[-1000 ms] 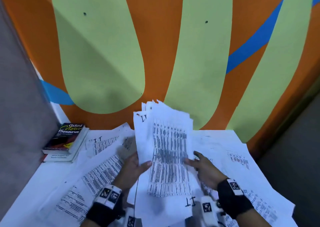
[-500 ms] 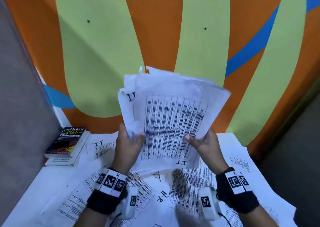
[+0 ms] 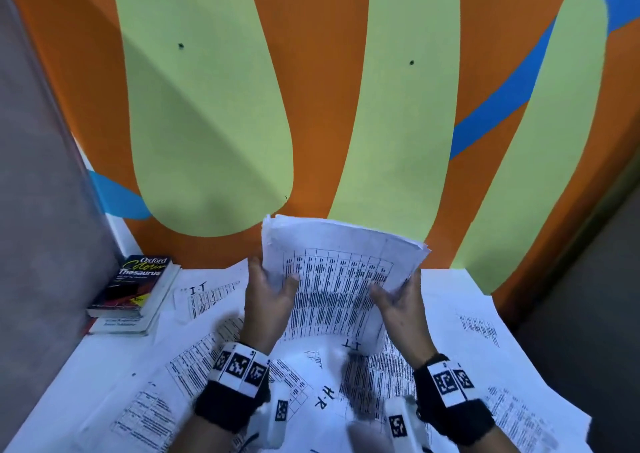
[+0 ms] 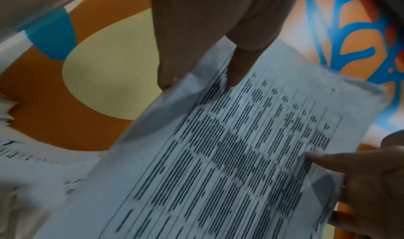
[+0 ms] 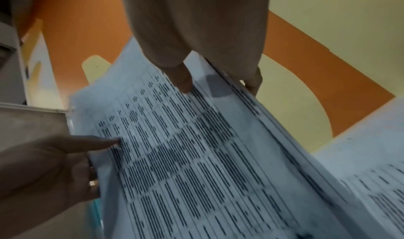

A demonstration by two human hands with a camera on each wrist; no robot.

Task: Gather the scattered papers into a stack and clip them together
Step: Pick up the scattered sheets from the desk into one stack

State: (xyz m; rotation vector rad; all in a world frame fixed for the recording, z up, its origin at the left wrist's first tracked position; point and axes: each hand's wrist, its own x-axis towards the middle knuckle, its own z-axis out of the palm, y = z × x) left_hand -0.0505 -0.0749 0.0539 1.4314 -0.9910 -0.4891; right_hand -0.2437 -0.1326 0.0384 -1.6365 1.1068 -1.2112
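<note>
A stack of printed papers (image 3: 337, 279) stands on edge above the table, held between both hands. My left hand (image 3: 268, 298) grips its left side, thumb on the printed face and fingers behind. My right hand (image 3: 398, 300) grips the right side the same way. The left wrist view shows the stack (image 4: 229, 147) with my left thumb (image 4: 238, 68) on the sheet. The right wrist view shows the stack (image 5: 196, 156) with its edges fanned under my right thumb (image 5: 182, 80). More loose printed sheets (image 3: 207, 359) lie spread over the white table (image 3: 100, 359). No clip is in view.
Two books (image 3: 136, 288), the top one a thesaurus, are stacked at the table's back left corner. A painted orange, green and blue wall (image 3: 322, 106) rises right behind the table. A grey partition (image 3: 38, 210) closes the left side. Loose sheets (image 3: 485, 331) reach the table's right edge.
The stack was lifted up off the table, then brought back down lower. Its sheets are now squared together more evenly than before, with both hands still on its sides.
</note>
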